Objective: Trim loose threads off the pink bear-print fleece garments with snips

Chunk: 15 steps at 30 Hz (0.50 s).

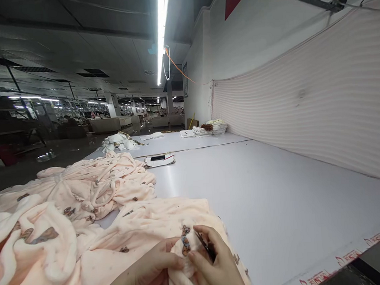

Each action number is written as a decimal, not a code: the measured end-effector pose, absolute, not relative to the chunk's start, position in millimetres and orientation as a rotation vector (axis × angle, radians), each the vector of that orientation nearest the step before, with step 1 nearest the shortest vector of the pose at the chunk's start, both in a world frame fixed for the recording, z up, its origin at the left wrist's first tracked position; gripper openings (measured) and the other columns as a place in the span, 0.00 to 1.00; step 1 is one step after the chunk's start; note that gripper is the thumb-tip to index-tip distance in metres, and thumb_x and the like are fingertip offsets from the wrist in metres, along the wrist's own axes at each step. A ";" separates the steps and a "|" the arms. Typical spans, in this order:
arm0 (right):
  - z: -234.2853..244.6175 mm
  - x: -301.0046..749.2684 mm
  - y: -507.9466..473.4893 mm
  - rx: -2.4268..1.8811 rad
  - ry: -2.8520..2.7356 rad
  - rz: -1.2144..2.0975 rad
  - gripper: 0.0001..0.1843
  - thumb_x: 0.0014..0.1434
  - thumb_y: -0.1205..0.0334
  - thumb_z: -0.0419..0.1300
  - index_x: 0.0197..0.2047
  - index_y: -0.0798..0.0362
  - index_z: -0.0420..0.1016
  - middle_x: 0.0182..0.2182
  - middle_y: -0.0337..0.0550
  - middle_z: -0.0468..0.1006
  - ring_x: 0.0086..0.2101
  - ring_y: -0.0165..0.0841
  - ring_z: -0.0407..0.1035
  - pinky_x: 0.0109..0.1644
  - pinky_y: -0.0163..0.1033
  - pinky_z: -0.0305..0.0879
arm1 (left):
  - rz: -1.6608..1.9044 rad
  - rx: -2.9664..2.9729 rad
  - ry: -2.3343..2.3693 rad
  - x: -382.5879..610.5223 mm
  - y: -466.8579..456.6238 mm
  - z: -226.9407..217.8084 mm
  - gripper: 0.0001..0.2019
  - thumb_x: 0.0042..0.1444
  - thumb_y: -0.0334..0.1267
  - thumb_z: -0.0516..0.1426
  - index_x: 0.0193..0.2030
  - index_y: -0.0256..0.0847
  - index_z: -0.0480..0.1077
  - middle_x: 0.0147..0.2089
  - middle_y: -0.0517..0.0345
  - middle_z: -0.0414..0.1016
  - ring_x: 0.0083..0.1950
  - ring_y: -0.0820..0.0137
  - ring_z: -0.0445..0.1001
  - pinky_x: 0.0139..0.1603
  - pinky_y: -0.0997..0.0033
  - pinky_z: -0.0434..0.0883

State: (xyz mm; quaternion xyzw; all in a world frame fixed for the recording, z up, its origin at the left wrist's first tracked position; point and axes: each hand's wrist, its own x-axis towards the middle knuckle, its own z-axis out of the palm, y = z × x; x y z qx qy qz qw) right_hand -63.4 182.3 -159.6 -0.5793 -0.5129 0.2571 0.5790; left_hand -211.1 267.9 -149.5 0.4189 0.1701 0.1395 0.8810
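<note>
A pile of pale pink fleece fabric [84, 210] printed with small brown bears covers the near left of a long white table [278, 188]. My left hand [153, 271] pinches a fold of this fabric near a bear print at the bottom centre. My right hand [218, 266] rests just right of it, fingers closed on a small dark tool [205, 245], likely snips, with its tip at the fold. Both hands touch the same bunch of cloth.
A phone on papers [159, 160] lies further up the table. White cloth bundles [118, 142] and stacked folded pieces [208, 129] sit at the far end. A striped fabric sheet [320, 107] hangs along the right. The table's front edge [347, 257] carries red markings.
</note>
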 end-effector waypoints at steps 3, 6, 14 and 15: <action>-157.7 -68.9 191.7 -1.398 -1.213 0.569 0.06 0.55 0.66 0.58 0.37 0.50 0.74 0.34 0.39 0.77 0.37 0.35 0.72 0.42 0.34 0.66 | 0.318 0.881 0.350 -210.8 268.8 -148.9 0.16 0.39 0.28 0.63 0.39 0.36 0.74 0.33 0.52 0.76 0.34 0.65 0.74 0.38 0.70 0.65; -167.5 -60.1 196.5 -1.409 -1.093 0.574 0.07 0.59 0.63 0.54 0.34 0.52 0.73 0.31 0.40 0.77 0.35 0.35 0.72 0.39 0.35 0.66 | 0.305 0.882 0.367 -210.9 269.2 -146.4 0.16 0.38 0.28 0.63 0.38 0.36 0.74 0.33 0.51 0.77 0.37 0.63 0.75 0.40 0.69 0.66; -174.3 -37.0 194.4 -1.275 -1.236 0.756 0.15 0.59 0.53 0.59 0.46 0.51 0.76 0.45 0.46 0.77 0.47 0.40 0.69 0.50 0.40 0.65 | 0.293 1.034 0.478 -212.5 261.7 -131.6 0.16 0.36 0.27 0.60 0.37 0.35 0.74 0.32 0.56 0.76 0.31 0.70 0.71 0.34 0.73 0.64; -172.7 -35.8 194.0 -1.273 -1.261 0.796 0.12 0.59 0.53 0.59 0.40 0.53 0.76 0.37 0.44 0.77 0.41 0.38 0.70 0.44 0.38 0.66 | 0.297 1.144 0.512 -213.2 261.7 -127.7 0.15 0.37 0.28 0.59 0.37 0.35 0.74 0.32 0.57 0.75 0.32 0.69 0.70 0.34 0.73 0.63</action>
